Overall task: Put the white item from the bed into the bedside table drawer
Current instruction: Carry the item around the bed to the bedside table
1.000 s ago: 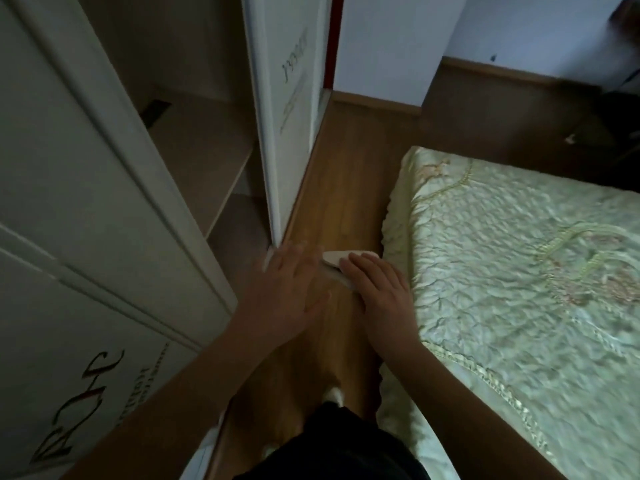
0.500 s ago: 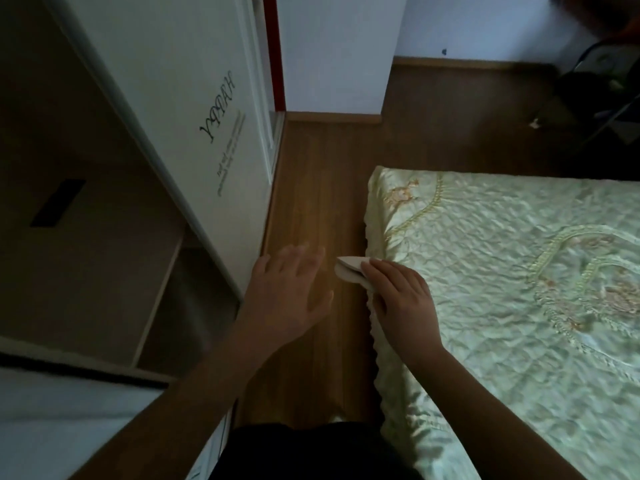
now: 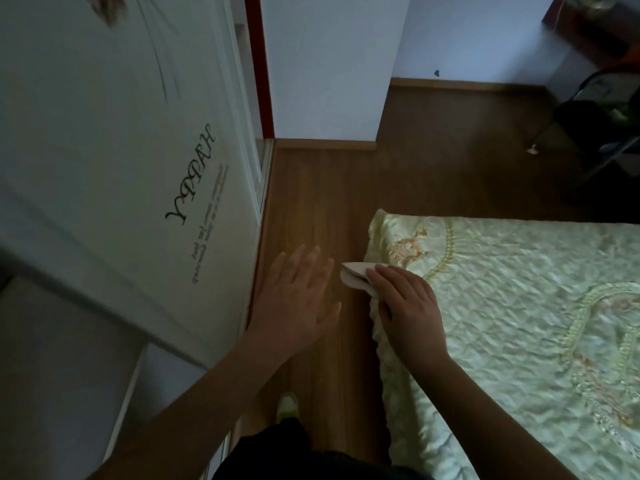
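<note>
My right hand [image 3: 405,303] is closed on a small flat white item [image 3: 355,274], holding it in the air at the near left corner of the bed [image 3: 519,306]. Only the item's left end sticks out past my fingers. My left hand [image 3: 298,296] floats open, fingers spread, just left of the item and above the wooden floor, touching nothing. The bed wears a pale green quilted cover with gold embroidery. No bedside table or drawer shows in the head view.
A white wardrobe door [image 3: 121,174] with black lettering stands at the left. A narrow strip of wooden floor [image 3: 322,202] runs between wardrobe and bed. My shoe [image 3: 287,405] is on it. A dark chair [image 3: 595,133] sits at the far right.
The view has swung away from the wardrobe's open shelves toward the room. Both hands have kept their pose, the right still gripping the white item, the left still open.
</note>
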Demonstrator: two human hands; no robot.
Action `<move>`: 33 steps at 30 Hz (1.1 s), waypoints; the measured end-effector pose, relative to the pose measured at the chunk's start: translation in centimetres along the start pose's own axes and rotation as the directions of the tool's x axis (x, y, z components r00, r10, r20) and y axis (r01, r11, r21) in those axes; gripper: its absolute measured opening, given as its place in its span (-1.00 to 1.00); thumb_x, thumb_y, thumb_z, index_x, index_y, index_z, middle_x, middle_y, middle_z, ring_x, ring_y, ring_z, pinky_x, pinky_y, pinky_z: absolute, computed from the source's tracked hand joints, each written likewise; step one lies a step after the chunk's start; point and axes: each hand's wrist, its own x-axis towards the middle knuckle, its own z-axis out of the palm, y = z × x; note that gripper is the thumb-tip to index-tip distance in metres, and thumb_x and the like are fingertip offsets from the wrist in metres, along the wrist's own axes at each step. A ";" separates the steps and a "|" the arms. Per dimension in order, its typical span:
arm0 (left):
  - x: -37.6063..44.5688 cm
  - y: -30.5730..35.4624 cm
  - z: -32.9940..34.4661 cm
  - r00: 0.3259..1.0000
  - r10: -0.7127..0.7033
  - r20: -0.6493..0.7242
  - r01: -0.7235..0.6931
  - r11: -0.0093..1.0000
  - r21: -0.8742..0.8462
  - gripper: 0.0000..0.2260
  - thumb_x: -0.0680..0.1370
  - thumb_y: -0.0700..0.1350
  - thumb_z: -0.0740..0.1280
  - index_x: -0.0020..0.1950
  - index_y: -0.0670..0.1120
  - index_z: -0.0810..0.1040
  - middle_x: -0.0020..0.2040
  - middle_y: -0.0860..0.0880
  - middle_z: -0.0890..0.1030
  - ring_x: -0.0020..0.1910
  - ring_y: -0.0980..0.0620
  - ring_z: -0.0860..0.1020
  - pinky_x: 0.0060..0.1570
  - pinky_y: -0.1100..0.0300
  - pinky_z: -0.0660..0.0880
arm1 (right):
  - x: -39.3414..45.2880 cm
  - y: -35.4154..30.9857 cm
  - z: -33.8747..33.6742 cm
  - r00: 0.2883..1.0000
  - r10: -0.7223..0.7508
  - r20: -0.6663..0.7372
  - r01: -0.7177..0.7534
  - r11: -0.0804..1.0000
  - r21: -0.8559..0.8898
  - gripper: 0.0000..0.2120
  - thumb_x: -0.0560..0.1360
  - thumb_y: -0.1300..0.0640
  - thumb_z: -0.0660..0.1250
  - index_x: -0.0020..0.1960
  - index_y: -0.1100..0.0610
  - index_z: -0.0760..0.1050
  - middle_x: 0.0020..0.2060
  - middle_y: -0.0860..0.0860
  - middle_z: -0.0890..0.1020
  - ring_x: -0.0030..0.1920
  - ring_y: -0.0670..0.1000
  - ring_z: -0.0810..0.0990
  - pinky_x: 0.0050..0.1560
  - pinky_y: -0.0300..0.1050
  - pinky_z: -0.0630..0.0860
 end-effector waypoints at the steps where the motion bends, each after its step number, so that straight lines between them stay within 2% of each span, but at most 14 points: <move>1: 1.8 -0.9 -0.1 1.000 0.004 0.005 -0.004 1.000 -0.009 -0.39 0.56 0.25 0.03 0.52 -0.06 0.27 0.53 -0.15 0.29 0.53 -0.15 0.18 0.48 -0.16 0.15 | 1.8 0.4 0.4 1.000 -0.002 -0.014 0.002 1.000 -0.007 -0.59 0.57 0.03 0.11 0.32 0.13 0.52 0.27 0.07 0.58 0.29 0.10 0.52 0.24 0.14 0.48; 6: 11.7 -4.2 0.1 0.997 0.080 -0.006 -0.080 0.996 -0.033 -0.39 0.57 0.27 -0.02 0.54 -0.01 0.22 0.55 -0.15 0.23 0.54 -0.14 0.12 0.50 -0.13 0.08 | 9.5 3.0 1.9 0.997 0.021 -0.069 -0.025 0.998 -0.052 -0.62 0.56 0.06 0.16 0.32 0.12 0.51 0.26 0.07 0.58 0.30 0.09 0.51 0.29 0.10 0.44; 8: 15.6 -4.8 0.2 0.996 0.091 -0.009 -0.091 0.994 -0.051 -0.39 0.57 0.29 -0.04 0.54 0.02 0.22 0.54 -0.15 0.24 0.54 -0.16 0.13 0.49 -0.15 0.12 | 12.0 4.9 2.6 0.995 0.056 -0.083 -0.062 0.995 -0.072 -0.63 0.55 0.11 0.19 0.32 0.11 0.51 0.26 0.06 0.58 0.31 0.09 0.50 0.31 0.10 0.42; 11: 21.4 -5.5 1.5 0.994 0.113 0.002 -0.113 0.991 -0.070 -0.41 0.58 0.30 -0.08 0.52 0.05 0.20 0.53 -0.15 0.27 0.53 -0.17 0.17 0.47 -0.17 0.18 | 15.8 8.8 4.3 0.992 0.085 -0.092 -0.095 0.990 -0.109 -0.63 0.55 0.15 0.18 0.32 0.12 0.51 0.27 0.07 0.58 0.31 0.09 0.50 0.31 0.14 0.43; 16: 32.3 -6.7 4.2 0.986 0.162 0.029 -0.161 0.987 -0.021 -0.42 0.58 0.29 -0.06 0.52 0.03 0.23 0.51 -0.15 0.30 0.52 -0.16 0.18 0.48 -0.13 0.14 | 23.6 16.5 7.8 0.990 0.109 -0.089 -0.120 0.984 -0.132 -0.63 0.53 0.18 0.19 0.31 0.14 0.51 0.25 0.08 0.59 0.28 0.11 0.53 0.30 0.14 0.44; 20: 40.8 -7.0 4.3 0.989 0.140 0.054 -0.140 0.990 -0.003 -0.42 0.58 0.29 -0.03 0.52 0.05 0.22 0.51 -0.15 0.30 0.52 -0.17 0.18 0.47 -0.09 0.09 | 30.4 21.4 9.0 0.982 0.163 -0.096 -0.173 0.980 -0.096 -0.63 0.53 0.18 0.22 0.32 0.12 0.51 0.25 0.08 0.59 0.28 0.12 0.53 0.31 0.16 0.44; 25: 48.8 -8.2 3.8 0.991 0.117 0.063 -0.117 0.993 0.000 -0.41 0.58 0.31 -0.09 0.53 0.06 0.18 0.51 -0.14 0.31 0.50 -0.17 0.22 0.47 -0.11 0.12 | 38.3 25.4 10.6 0.991 0.097 -0.087 -0.103 0.992 -0.070 -0.62 0.55 0.11 0.17 0.34 0.12 0.49 0.26 0.08 0.58 0.28 0.10 0.53 0.30 0.14 0.46; 33: 60.6 -13.4 5.9 0.994 0.081 0.067 -0.080 0.997 -0.007 -0.42 0.58 0.30 -0.04 0.53 0.06 0.20 0.50 -0.12 0.35 0.49 -0.15 0.27 0.45 -0.10 0.11 | 49.1 30.7 16.1 0.994 0.036 -0.103 -0.045 0.995 -0.086 -0.59 0.50 0.14 0.32 0.35 0.11 0.48 0.29 0.08 0.56 0.32 0.09 0.49 0.38 0.08 0.36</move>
